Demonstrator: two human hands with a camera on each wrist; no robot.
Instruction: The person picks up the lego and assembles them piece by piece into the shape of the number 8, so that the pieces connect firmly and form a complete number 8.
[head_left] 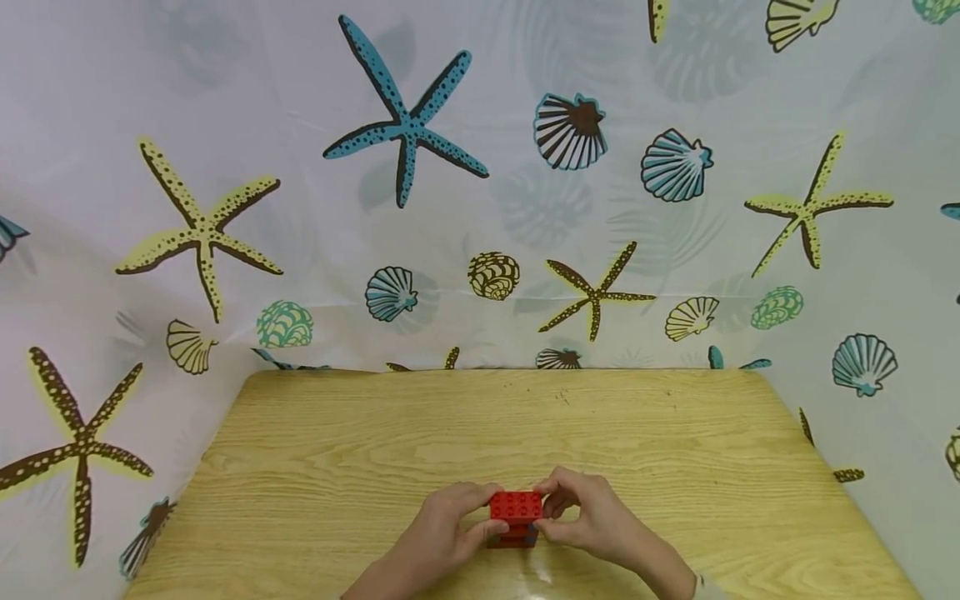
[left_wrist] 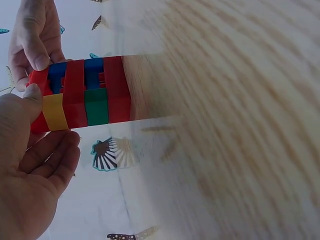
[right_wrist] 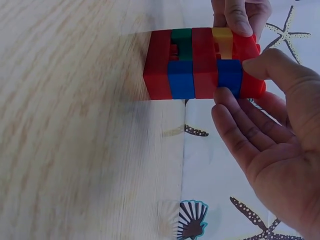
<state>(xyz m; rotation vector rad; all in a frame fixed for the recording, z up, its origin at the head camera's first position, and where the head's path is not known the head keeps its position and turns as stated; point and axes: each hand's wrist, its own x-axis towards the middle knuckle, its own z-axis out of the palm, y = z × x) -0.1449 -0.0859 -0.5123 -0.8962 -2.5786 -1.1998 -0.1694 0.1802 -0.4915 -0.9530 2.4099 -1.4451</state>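
Already built: the block stack (head_left: 516,517) stands on the wooden table (head_left: 375,467) near its front edge; red layers with blue, green and yellow bricks between
Left to do: I see no loose bricks lying about; it looks nearly done
Left hand (head_left: 438,529): thumb and fingers pinch the top red brick
Right hand (head_left: 592,517): pinches the same brick from the other side
Head view: shows only the red top
Wrist views: show the colours; yellow brick (left_wrist: 54,111), green brick (left_wrist: 96,106), blue brick (right_wrist: 180,79)

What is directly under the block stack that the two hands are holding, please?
The block stack stands on the wooden table, its red base layer against the wood. The left hand and right hand cover its sides; the contact patch itself is hidden.
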